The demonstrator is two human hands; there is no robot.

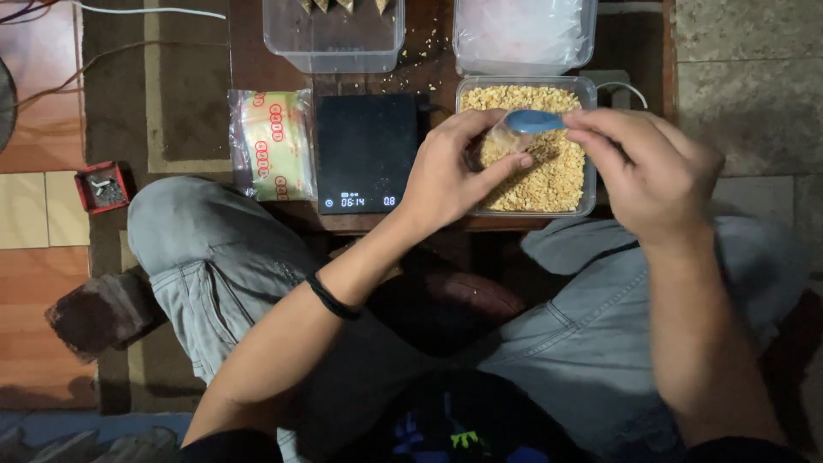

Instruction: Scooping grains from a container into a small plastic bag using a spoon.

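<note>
Black digital scale (366,153) idle at left; left hand (450,171) pinches a small clear bag (497,141) open over the tub of chopped peanuts (531,154), right hand (651,167) fingers closed on blue spoon (533,121) at its mouth—tip slowly, keep mouth wide.

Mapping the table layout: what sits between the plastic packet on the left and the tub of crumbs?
The black scale lies between the packet and the tub of crumbs, with its display lit along the near edge. The head view shows it.
</note>
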